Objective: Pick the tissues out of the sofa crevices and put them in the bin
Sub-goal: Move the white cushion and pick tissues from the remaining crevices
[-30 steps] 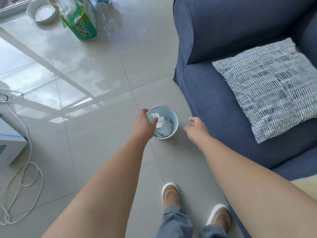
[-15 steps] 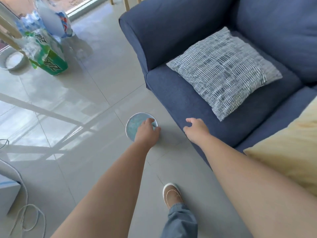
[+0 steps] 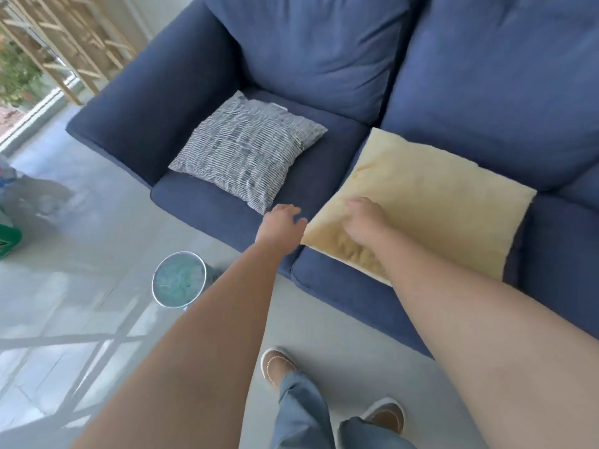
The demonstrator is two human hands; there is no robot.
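The bin (image 3: pixel 179 279) stands on the floor in the lower left of the frame, its contents blurred. At centre, your left hand (image 3: pixel 280 226) hovers empty over the sofa (image 3: pixel 207 209) edge, fingers loosely spread. Right of it, your right hand (image 3: pixel 364 222) presses fingers-curled into the yellow cushion (image 3: pixel 437 202); what it holds, you can't tell.
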